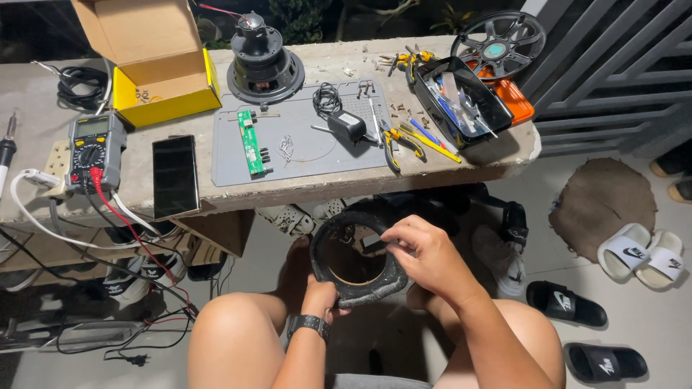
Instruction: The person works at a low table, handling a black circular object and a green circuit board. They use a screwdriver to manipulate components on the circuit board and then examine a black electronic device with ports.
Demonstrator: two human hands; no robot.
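While seated at the workbench | left hand grips black speaker ring near edge | right hand pinches its right rim

An open cardboard box, yellow outside and plain brown inside, stands at the back left of the workbench with its flap raised. In front of it, a grey and yellow meter shows a small pale screen at its top. Just beside the meter lies a phone, its long screen dark.
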